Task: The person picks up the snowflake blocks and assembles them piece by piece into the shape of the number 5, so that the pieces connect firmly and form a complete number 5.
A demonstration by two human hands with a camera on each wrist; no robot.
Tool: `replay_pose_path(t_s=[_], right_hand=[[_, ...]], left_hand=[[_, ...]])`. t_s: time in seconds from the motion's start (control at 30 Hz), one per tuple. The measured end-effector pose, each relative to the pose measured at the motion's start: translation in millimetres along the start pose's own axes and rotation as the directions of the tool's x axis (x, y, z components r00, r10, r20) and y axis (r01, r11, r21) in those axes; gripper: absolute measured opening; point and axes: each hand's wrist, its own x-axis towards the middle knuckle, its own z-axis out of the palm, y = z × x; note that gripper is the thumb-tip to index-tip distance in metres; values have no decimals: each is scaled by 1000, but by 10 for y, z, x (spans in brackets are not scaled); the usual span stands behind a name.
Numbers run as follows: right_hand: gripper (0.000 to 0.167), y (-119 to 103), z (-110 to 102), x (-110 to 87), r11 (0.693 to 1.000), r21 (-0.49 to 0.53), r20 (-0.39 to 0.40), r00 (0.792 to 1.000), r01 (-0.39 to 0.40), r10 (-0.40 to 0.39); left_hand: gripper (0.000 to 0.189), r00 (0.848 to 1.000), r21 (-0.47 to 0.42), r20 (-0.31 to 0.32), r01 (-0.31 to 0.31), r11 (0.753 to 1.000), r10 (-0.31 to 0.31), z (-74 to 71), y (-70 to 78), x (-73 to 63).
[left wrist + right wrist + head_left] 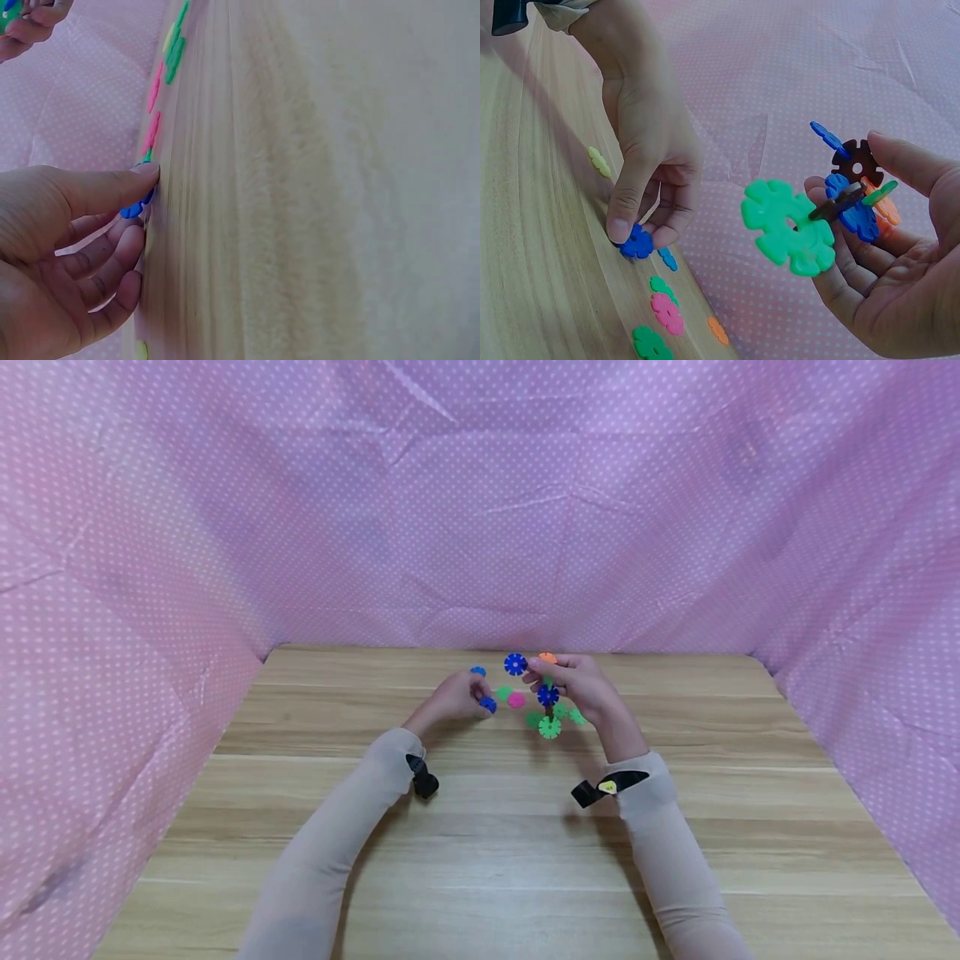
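Note:
My left hand (453, 695) pinches a blue notched disc (636, 244) between thumb and fingers, low over the wooden tabletop. Held up in my right hand (588, 689) is a cluster of notched discs slotted into one another. In the right wrist view its large green disc (772, 214) points toward the left hand. Behind that come brown discs (845, 166), blue discs (857, 220), an orange disc (886, 208) and a small green one. The right thumb and fingers grip the cluster near its brown and orange discs. Part of the cluster is hidden in the head view.
Several loose discs lie on the wooden table (480, 860) around the hands: pink (666, 313), green (651, 343), light blue (667, 259), yellow (598, 161) and orange (718, 330). A pink dotted cloth (480, 527) surrounds the table's back and sides.

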Motion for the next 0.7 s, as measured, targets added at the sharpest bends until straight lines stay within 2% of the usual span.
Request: replay_pose_path(t_s=[0.2,0.37,0.5,0.57,0.7], right_hand=[[30,3,-4,-7,1000,-2,1,1000,0,0],[26,4,-8,-19,1000,1,4,1000,-7,7],[23,12,-12,-22,1000,-1,4,1000,-13,13],[23,20,-15,-20,1000,-2,1,1000,-12,12],[22,35,-20,-14,1000,2,-4,1000,-3,3]], left_hand=[[24,1000,-17,-12,-19,1000,19,23,-5,-28],[20,1000,-77,-8,-23,997,22,14,-9,-57],[20,1000,-143,-20,-4,990,2,-18,9,-105],[20,999,-211,-34,6,978,-14,-47,37,-136],[20,994,-332,-105,-37,943,2,-145,148,-185]])
